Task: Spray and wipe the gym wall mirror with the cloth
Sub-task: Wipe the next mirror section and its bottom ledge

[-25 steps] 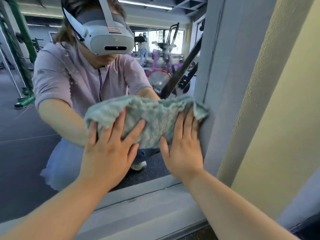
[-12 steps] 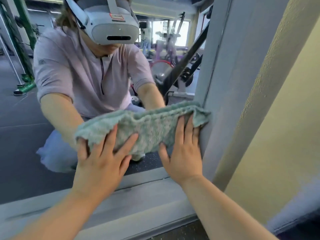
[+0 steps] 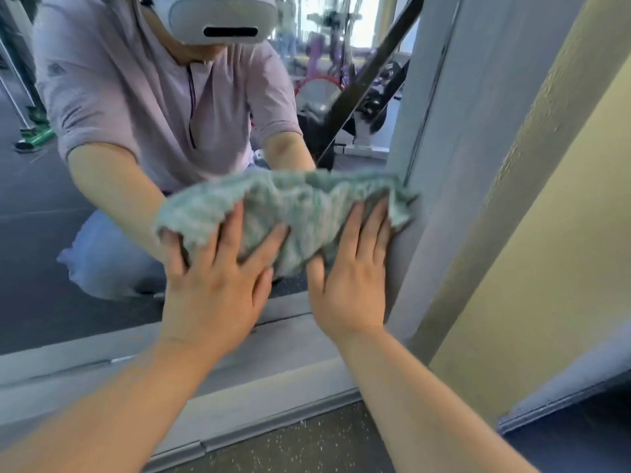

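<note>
A fluffy green cloth is spread wide against the lower right part of the wall mirror. My left hand presses the cloth's left half flat with spread fingers. My right hand presses the right half, its straight fingers close to the mirror's grey side frame. The cloth's right tip overlaps that frame. No spray bottle is in view.
The grey bottom frame of the mirror runs just under my wrists, with speckled dark floor below it. A yellow wall stands to the right. The mirror reflects a crouching person with a headset and gym machines.
Both hands have slid the cloth down the mirror toward the bottom frame, staying against the right side frame. The view has dropped with them.
</note>
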Demonstrator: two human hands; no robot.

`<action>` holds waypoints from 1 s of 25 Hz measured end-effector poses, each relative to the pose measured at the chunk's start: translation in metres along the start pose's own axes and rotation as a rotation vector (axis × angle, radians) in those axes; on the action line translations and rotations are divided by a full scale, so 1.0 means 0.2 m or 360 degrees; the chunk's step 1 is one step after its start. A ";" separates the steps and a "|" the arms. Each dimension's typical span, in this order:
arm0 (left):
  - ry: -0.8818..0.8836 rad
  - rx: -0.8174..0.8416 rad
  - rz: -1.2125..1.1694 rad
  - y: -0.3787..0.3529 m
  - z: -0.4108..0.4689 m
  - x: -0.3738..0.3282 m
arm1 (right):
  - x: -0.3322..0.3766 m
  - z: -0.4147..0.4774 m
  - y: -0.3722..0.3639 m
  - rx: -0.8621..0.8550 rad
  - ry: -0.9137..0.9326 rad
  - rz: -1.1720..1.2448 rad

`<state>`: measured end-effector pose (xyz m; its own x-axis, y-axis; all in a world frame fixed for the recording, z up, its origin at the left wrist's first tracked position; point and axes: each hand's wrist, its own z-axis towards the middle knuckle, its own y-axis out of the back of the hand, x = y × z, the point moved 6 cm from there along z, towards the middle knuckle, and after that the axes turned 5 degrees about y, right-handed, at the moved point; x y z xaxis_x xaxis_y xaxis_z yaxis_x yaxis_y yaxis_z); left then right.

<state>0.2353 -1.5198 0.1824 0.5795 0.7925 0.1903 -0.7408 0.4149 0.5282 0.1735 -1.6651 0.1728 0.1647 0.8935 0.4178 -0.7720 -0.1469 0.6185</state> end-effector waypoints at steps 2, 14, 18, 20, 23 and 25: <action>-0.0052 0.0200 -0.0030 -0.08 -0.22 -0.04 | -0.11 -0.22 -0.12 0.0311 -0.0154 0.0002; 0.0312 -0.0195 -0.0598 -0.06 -0.25 0.02 | -0.02 -0.23 -0.16 -0.0452 0.0024 0.0362; 0.0285 -0.0029 -0.0661 -0.10 -0.34 -0.04 | 0.04 -0.36 -0.28 -0.0135 0.0203 0.0298; 0.0314 0.0051 -0.0722 -0.10 -0.38 -0.06 | 0.02 -0.34 -0.28 -0.0088 0.0226 0.0263; 0.0493 0.0166 -0.1015 -0.07 -0.32 -0.07 | 0.01 -0.30 -0.23 -0.0059 0.0051 0.0524; 0.0624 0.0269 -0.1329 -0.05 -0.27 -0.08 | 0.04 -0.30 -0.22 0.0023 -0.0006 0.0786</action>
<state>0.2159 -1.5128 0.1290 0.7227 0.3741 -0.5812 -0.0594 0.8713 0.4871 0.1717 -1.6257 0.1098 -0.2168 0.7139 0.6658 -0.7497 -0.5586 0.3549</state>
